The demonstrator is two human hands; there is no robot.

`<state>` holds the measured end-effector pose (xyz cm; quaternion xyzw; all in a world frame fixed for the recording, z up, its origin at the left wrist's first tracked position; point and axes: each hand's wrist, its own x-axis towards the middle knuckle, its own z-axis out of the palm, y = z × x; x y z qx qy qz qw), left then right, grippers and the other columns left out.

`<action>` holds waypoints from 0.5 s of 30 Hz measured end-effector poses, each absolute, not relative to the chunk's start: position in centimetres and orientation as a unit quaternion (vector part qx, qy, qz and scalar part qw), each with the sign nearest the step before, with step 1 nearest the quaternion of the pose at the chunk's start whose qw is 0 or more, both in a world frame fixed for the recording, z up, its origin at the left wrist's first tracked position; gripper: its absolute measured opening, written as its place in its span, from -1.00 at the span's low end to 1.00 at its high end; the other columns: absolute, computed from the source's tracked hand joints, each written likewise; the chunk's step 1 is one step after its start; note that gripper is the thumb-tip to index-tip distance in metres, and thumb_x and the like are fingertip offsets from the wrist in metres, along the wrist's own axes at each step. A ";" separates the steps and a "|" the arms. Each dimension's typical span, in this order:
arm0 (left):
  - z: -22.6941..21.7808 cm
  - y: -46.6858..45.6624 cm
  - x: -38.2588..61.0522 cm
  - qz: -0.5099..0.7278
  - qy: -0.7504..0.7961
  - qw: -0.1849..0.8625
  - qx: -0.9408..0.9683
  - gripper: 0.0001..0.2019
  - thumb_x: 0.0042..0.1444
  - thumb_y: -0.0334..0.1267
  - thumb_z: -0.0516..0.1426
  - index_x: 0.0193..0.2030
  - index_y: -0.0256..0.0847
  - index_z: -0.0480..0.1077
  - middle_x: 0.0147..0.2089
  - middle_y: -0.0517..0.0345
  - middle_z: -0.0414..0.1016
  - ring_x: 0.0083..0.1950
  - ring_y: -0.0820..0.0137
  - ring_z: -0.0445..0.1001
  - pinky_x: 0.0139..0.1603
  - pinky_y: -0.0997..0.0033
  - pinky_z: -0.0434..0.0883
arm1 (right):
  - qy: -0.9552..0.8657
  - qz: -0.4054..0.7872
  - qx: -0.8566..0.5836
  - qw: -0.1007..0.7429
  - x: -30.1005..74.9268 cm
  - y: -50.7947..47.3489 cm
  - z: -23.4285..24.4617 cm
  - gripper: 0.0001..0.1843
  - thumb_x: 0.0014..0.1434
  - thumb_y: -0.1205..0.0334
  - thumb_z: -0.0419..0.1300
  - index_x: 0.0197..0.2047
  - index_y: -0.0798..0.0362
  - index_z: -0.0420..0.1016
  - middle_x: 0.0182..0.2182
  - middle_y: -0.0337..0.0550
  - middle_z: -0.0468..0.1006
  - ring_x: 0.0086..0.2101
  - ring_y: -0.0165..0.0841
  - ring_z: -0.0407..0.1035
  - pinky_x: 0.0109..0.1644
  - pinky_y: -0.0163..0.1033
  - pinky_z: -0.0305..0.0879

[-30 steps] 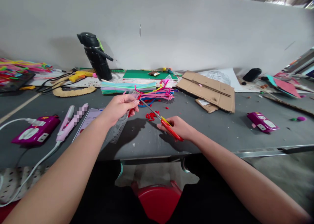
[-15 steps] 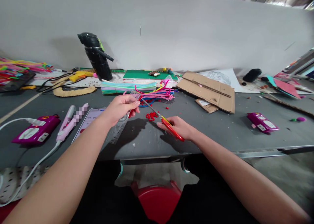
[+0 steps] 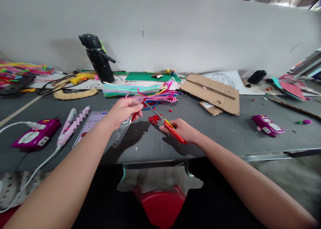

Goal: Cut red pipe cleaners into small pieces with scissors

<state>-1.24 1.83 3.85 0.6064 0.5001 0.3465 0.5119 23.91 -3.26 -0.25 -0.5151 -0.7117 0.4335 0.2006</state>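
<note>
My left hand (image 3: pixel 124 110) is closed in a pinch on a short red pipe cleaner (image 3: pixel 135 114), held above the grey table (image 3: pixel 225 132). My right hand (image 3: pixel 182 130) grips red-handled scissors (image 3: pixel 165 123), whose blades point up-left toward the red piece. A small heap of red cut bits (image 3: pixel 154 118) lies on the table under the blades. A clear ruler (image 3: pixel 120 132) lies beneath my left hand.
A bundle of coloured pipe cleaners (image 3: pixel 160 96) and pastel straws (image 3: pixel 130 88) lie behind. A phone (image 3: pixel 91 123), pink tool (image 3: pixel 72 123), magenta power strip (image 3: pixel 35 135), black bottle (image 3: pixel 97 58), cardboard (image 3: pixel 213 91) and another magenta box (image 3: pixel 268 125) surround the area.
Hardly anything moved; the scissors and both hands shifted slightly, staying at the red piece.
</note>
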 end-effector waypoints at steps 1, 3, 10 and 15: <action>3.8 1.8 -1.2 0.346 0.501 0.512 0.606 -0.79 0.08 -0.19 0.24 -0.43 -0.29 0.40 -0.50 0.14 0.48 -0.57 0.53 0.34 -0.55 0.53 0.27 | -0.709 0.435 -0.519 0.198 23.9 -3.3 -0.2 -0.44 0.02 -0.29 0.19 -0.57 0.06 0.24 -0.65 -0.32 0.23 -0.63 -0.50 0.06 -0.57 -0.34 -0.07; 3.7 1.9 -1.2 0.344 0.502 0.512 0.606 -0.81 0.08 -0.20 0.23 -0.41 -0.29 0.40 -0.48 0.13 0.49 -0.57 0.52 0.36 -0.55 0.53 0.28 | -0.704 0.440 -0.525 0.189 23.8 -3.3 -0.2 -0.45 0.03 -0.29 0.19 -0.55 0.05 0.25 -0.65 -0.33 0.24 -0.64 -0.51 0.08 -0.58 -0.35 -0.06; 3.4 2.2 -1.5 0.344 0.498 0.513 0.608 -0.80 0.09 -0.19 0.24 -0.40 -0.29 0.41 -0.47 0.12 0.49 -0.56 0.52 0.36 -0.54 0.53 0.30 | -0.698 0.451 -0.529 0.171 23.9 -3.1 -0.4 -0.46 0.04 -0.28 0.19 -0.54 0.05 0.24 -0.65 -0.35 0.24 -0.65 -0.52 0.09 -0.60 -0.37 -0.02; 3.3 2.3 -1.4 0.345 0.494 0.516 0.608 -0.80 0.08 -0.18 0.24 -0.38 -0.29 0.41 -0.47 0.12 0.48 -0.56 0.52 0.36 -0.54 0.52 0.30 | -0.705 0.443 -0.525 0.176 23.9 -3.1 -0.5 -0.46 0.03 -0.28 0.20 -0.54 0.06 0.28 -0.64 -0.34 0.23 -0.63 -0.51 0.09 -0.59 -0.37 -0.04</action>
